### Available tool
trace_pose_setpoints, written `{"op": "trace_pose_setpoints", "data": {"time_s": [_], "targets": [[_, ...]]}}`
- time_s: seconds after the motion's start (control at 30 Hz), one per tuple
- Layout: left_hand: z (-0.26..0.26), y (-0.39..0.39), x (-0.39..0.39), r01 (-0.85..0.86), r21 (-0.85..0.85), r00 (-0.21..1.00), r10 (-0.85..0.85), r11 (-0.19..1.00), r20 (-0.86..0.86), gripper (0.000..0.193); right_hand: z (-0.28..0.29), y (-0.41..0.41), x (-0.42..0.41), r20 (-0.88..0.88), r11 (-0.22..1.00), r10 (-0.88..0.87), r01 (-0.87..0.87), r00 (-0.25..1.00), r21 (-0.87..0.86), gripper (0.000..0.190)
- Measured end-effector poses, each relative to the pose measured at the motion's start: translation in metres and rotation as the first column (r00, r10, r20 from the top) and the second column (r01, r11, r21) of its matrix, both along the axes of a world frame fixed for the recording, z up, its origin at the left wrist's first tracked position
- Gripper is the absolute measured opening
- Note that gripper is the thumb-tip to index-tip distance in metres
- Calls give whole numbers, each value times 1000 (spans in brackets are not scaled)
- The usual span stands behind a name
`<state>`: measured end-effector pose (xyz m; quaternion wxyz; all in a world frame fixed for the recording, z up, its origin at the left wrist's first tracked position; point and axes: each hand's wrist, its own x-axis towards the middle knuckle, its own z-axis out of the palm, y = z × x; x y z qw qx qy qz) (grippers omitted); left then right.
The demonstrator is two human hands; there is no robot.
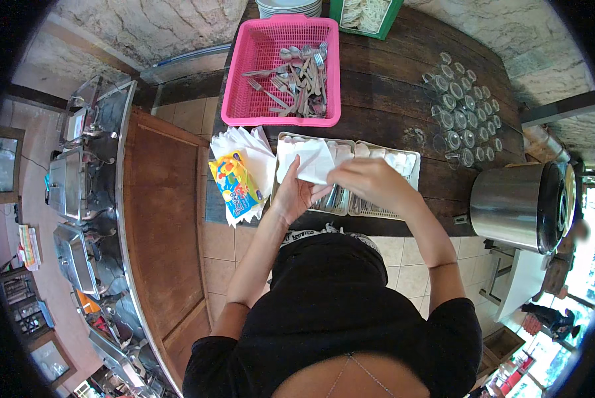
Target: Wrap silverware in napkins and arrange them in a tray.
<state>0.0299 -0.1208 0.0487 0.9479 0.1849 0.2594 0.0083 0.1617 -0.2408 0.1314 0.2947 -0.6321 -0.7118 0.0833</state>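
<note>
My left hand [297, 196] holds a white paper napkin [314, 161] against its palm and fingers, thumb up over the front. My right hand [372, 179] meets the napkin's right edge, fingers bent; whether it pinches the paper is not clear. Beneath both hands lie two light plastic baskets, the left one [348, 209] and the right one [415, 174], with wrapped white bundles and cutlery in them. To the left, a fanned pile of white napkins [262, 164] lies under a yellow and blue tissue pack [235, 184]. Beyond, a pink plastic basket [230, 99] holds loose forks, spoons and knives.
Glass mugs [459, 119] stand grouped at the right of the dark wooden table [377, 99]. A steel container with a black lid [511, 206] is at the right edge. Stacked plates [290, 7] and a green-framed box [364, 17] stand at the back. Chafing dishes [71, 184] line a left counter.
</note>
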Motion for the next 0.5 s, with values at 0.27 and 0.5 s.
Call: {"op": "trace_pose_setpoints", "data": {"time_s": [0.27,0.5], "targets": [[-15,-2,-6,-179,98,966,194,979,-169,36,-35,-32,0,-496,967,-189,72,847,-246,28],[-10,-24,-3,-184,366,938,274,912,-211,42,-85,-24,-25,-810,808,-586,54,-15,-586,38]]}}
